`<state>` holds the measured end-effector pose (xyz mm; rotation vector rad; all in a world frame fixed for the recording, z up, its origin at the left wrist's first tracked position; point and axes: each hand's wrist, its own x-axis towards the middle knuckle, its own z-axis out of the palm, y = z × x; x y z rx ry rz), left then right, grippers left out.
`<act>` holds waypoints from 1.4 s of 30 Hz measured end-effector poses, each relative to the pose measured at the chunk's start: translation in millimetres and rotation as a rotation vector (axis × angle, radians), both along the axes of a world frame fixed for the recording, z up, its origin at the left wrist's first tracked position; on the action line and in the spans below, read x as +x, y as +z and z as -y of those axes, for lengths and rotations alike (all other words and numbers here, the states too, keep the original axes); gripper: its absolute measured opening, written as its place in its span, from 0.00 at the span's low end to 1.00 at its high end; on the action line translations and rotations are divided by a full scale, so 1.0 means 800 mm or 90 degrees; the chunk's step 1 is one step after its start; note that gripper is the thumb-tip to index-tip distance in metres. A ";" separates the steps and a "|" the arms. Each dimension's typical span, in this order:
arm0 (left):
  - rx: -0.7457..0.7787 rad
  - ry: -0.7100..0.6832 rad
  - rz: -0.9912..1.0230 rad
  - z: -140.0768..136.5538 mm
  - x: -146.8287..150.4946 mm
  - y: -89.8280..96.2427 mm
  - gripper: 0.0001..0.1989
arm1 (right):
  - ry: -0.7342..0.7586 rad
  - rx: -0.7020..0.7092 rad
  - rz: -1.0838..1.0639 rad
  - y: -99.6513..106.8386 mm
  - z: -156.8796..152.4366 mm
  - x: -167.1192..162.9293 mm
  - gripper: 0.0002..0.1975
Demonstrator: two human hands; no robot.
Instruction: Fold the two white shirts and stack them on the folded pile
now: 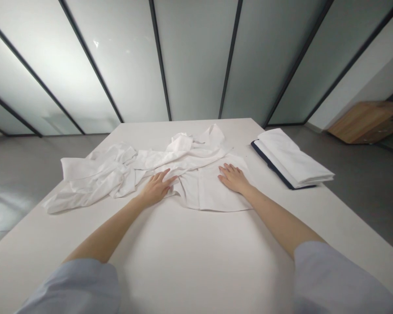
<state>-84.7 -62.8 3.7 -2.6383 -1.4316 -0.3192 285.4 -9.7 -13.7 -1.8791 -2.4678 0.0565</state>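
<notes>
A rumpled white garment (212, 187), which looks like a shirt, lies spread across the white table. Its left part is bunched up in loose folds, while the part near my right hand is fairly flat. My left hand (157, 186) rests on the near edge of the bunched cloth with fingers stretched and the thumb apart. Flat on the smooth section lies my right hand (233, 176), its fingers spread a little. Neither hand grasps the cloth. The garment's collar and sleeves are hard to make out among the folds.
A stack of folded white cloth (291, 157) sits at the table's right edge, on top of a folded dark navy cloth (271, 165). The white table (196, 257) reaches towards a frosted glass wall (193, 56). A wooden cabinet (363, 122) stands on the floor at right.
</notes>
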 end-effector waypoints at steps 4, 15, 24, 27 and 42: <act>-0.033 0.024 -0.031 0.009 -0.029 0.000 0.28 | -0.012 -0.012 0.003 0.001 -0.005 0.021 0.30; -0.221 0.102 -0.060 0.028 -0.088 0.025 0.59 | 0.013 -0.033 0.044 0.010 0.019 0.009 0.33; -0.146 0.091 0.067 -0.043 0.034 0.027 0.33 | 0.022 0.053 -0.008 0.025 -0.004 0.002 0.30; -0.113 0.169 0.037 -0.060 0.055 0.002 0.30 | -0.015 0.036 -0.013 0.008 -0.005 -0.001 0.30; -0.192 0.275 0.036 -0.084 0.070 0.024 0.24 | 0.032 -0.015 0.025 0.046 -0.005 -0.047 0.21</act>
